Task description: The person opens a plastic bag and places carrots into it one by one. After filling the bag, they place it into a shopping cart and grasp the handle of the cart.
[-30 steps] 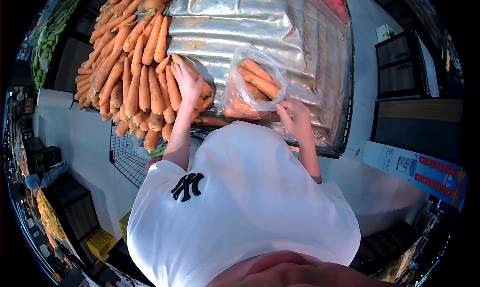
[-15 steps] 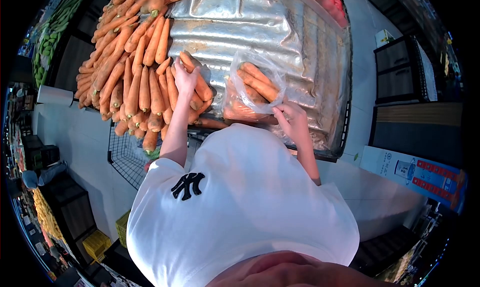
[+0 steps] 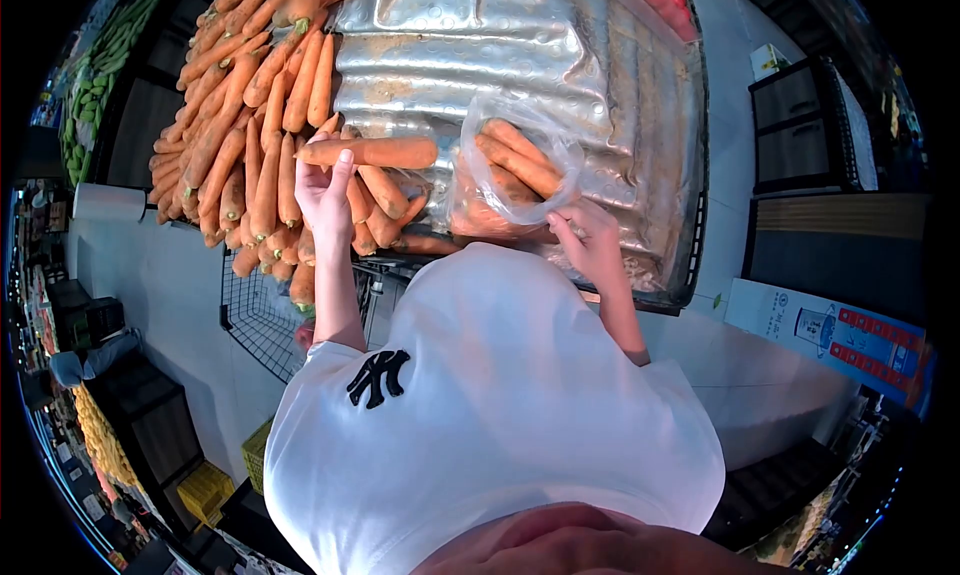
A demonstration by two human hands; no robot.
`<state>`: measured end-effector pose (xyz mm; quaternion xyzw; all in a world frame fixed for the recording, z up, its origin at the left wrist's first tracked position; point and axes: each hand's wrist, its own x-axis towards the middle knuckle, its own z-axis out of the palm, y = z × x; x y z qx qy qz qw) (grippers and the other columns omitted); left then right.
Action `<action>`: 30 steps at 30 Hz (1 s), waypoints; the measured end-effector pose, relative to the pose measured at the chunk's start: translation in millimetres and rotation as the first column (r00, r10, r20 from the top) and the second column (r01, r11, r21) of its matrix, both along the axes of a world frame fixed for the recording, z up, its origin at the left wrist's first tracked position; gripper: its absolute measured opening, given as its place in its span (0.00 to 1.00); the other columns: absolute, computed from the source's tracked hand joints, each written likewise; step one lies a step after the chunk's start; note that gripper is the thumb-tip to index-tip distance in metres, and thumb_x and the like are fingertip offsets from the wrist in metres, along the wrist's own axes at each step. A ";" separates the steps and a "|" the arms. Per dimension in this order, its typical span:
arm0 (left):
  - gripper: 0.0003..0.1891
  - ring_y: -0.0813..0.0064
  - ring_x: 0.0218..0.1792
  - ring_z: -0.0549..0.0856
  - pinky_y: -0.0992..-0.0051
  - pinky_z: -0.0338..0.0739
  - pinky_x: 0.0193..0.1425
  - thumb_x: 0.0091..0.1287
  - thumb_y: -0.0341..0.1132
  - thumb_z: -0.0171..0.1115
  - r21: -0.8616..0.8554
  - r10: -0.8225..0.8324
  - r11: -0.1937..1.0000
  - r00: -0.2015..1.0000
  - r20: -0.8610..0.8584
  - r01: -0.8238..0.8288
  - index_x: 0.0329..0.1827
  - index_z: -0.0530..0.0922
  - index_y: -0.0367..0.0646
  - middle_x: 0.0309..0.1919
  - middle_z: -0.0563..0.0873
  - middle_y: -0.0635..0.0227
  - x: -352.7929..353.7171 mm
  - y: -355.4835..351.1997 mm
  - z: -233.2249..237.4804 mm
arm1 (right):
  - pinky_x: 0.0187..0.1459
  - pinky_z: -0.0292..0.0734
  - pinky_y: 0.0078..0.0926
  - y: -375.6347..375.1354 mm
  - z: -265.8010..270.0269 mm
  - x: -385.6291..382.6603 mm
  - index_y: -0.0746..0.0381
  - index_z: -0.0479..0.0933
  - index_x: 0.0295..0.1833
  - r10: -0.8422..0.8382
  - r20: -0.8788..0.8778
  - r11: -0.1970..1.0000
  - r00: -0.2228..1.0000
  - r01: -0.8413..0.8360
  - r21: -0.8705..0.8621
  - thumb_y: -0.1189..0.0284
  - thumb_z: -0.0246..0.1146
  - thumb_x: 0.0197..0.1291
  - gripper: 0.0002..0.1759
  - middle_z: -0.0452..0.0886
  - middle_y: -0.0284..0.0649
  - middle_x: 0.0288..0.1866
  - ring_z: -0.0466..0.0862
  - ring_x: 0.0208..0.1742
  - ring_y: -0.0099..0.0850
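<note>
My left hand [image 3: 326,197] grips one end of a long carrot [image 3: 385,153], which lies nearly level and points right toward a clear plastic bag. My right hand [image 3: 588,237] pinches the near right edge of that bag [image 3: 487,197]. Several carrots are inside the bag, and two of them [image 3: 520,161] show at its open mouth. Left of the bag, a large heap of loose carrots [image 3: 232,125] covers the side of the display. A few more carrots lie just under the held one, beside the bag.
Silver padded sheeting [image 3: 450,50] lines the display, with a dark rim on the right. Red-wrapped produce [image 3: 660,3] is at the far right corner. A wire cart [image 3: 258,320] stands below the heap. A blue and white box [image 3: 830,337] is at the right.
My left hand has moved left and a little down from the heap's edge, and a carrot is now held level in it. My right hand has stayed at the bag's edge.
</note>
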<state>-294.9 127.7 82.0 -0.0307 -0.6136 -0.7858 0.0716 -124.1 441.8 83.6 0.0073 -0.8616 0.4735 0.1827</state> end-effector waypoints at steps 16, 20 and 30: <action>0.20 0.58 0.63 0.83 0.64 0.84 0.60 0.75 0.29 0.61 0.556 -0.432 0.785 0.885 0.173 0.274 0.68 0.71 0.46 0.66 0.79 0.60 64.0 60.8 17.7 | 0.65 0.76 0.31 -17.6 23.4 -24.2 0.64 0.71 0.71 0.184 -0.039 0.949 0.982 -0.188 -0.253 0.87 0.74 0.52 0.38 0.78 0.44 0.66 0.79 0.65 0.32; 0.20 0.63 0.61 0.84 0.66 0.85 0.59 0.75 0.28 0.60 0.524 -0.448 0.797 0.876 0.181 0.299 0.68 0.71 0.45 0.67 0.78 0.56 65.5 63.8 16.1 | 0.65 0.76 0.28 -12.3 25.3 -14.4 0.64 0.72 0.70 0.183 0.070 0.895 0.981 -0.137 -0.425 0.84 0.75 0.52 0.37 0.78 0.40 0.64 0.78 0.65 0.28; 0.21 0.64 0.62 0.83 0.66 0.85 0.62 0.74 0.27 0.61 0.358 -0.495 0.832 0.858 0.136 0.424 0.68 0.69 0.41 0.66 0.79 0.52 71.1 74.7 21.8 | 0.33 0.80 0.20 12.1 -7.8 -5.6 0.68 0.77 0.55 0.216 0.138 0.661 0.967 -0.041 -0.750 0.58 0.69 0.67 0.24 0.84 0.38 0.38 0.85 0.33 0.23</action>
